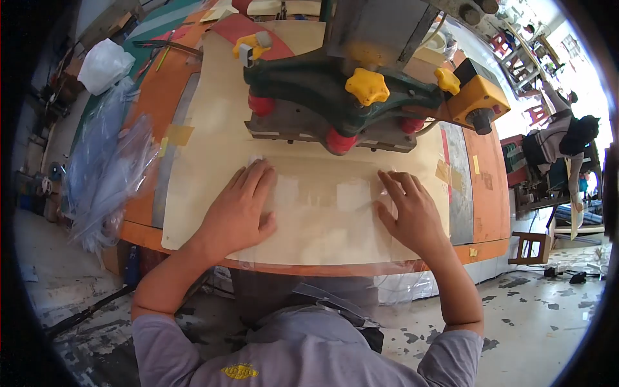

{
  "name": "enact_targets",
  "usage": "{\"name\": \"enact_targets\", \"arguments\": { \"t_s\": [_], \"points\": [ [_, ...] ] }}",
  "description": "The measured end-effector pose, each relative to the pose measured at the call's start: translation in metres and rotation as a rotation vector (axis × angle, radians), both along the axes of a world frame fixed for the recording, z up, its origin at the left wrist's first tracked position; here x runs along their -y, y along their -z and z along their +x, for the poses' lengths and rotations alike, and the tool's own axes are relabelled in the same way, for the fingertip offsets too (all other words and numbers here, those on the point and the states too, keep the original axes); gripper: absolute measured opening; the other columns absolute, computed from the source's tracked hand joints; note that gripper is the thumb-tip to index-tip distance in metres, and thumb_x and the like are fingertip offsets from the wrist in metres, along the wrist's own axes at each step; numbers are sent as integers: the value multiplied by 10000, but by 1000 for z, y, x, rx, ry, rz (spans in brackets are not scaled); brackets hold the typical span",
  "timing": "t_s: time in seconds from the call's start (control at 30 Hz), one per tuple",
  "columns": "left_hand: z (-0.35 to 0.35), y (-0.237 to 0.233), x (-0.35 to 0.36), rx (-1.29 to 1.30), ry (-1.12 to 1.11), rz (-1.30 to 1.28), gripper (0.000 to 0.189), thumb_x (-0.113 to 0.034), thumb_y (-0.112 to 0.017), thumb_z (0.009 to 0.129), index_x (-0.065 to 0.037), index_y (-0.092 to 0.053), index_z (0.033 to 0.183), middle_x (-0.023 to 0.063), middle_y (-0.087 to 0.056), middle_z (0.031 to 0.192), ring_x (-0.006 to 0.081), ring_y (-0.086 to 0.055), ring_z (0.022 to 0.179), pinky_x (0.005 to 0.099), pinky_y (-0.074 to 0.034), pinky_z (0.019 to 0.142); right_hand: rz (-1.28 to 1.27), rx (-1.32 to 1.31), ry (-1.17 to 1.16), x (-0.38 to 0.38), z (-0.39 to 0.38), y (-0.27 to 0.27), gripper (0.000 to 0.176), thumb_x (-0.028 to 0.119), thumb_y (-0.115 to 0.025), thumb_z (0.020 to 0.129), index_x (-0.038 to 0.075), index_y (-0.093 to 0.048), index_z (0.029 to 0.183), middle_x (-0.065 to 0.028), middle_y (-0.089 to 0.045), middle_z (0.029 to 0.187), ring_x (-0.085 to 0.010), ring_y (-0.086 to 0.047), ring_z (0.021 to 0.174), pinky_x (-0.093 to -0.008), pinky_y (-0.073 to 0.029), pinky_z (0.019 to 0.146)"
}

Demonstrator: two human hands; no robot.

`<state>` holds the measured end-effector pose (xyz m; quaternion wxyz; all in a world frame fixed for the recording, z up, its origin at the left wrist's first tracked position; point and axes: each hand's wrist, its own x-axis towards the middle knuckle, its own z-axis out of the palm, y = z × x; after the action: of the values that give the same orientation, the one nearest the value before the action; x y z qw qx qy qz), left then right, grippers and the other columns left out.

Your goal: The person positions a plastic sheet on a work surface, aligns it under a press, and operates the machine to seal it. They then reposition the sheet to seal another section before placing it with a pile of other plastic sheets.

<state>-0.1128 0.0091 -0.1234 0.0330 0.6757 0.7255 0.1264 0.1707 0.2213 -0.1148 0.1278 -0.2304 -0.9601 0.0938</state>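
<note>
A clear plastic sheet [316, 222] lies on a cream board [213, 138], its edges hard to make out. My left hand [242, 209] rests on the sheet's left side, fingers stretched forward and thumb apart. On the right side, my right hand [412, 213] touches the sheet with its fingers extended and slightly bent. Two whitish patches [353, 195] show between my hands. Just beyond my fingertips stands a press head with a dark green frame [303, 84], yellow star knobs [367, 86], red round feet [341, 140] and a metal plate [293, 129].
Crumpled clear plastic bags [106, 174] hang over the table's left edge, near a white bag [106, 66]. Pliers-like tools [167, 45] lie at the back left. A yellow box with a black knob [478, 103] juts out right. Another person [561, 145] is farther right, beyond a wooden stool [530, 248].
</note>
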Motion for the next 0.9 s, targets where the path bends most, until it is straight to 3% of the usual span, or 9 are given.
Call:
{"name": "enact_targets", "arguments": {
  "t_s": [0.13,0.43,0.9],
  "points": [
    [-1,5,1,44,-8,-30,693,-219,-710,968,38,-432,1548,273,-439,1583,430,-490,1455,497,-428,1225,-1,-66,4,-7,6,20,408,64,-716,929,21,-684,1334,-166,-655,1336,-367,-640,1220,-457,-557,1027],
    [0,20,1,-281,64,-63,606,-134,-606,1006,58,-442,1557,329,-432,1552,482,-490,1461,547,-431,1217,-49,-121,3,-9,11,25,396,-47,-708,876,9,-695,1268,-171,-645,1440,-380,-637,1284,-469,-546,1069],
    [11,34,6,-172,-17,-27,624,-115,-580,963,155,-447,1510,335,-356,1659,468,-403,1542,566,-389,1250,-66,-119,17,-10,10,28,353,-88,-652,894,-34,-690,1241,-180,-638,1484,-396,-627,1320,-475,-542,1094]
  ]
}}
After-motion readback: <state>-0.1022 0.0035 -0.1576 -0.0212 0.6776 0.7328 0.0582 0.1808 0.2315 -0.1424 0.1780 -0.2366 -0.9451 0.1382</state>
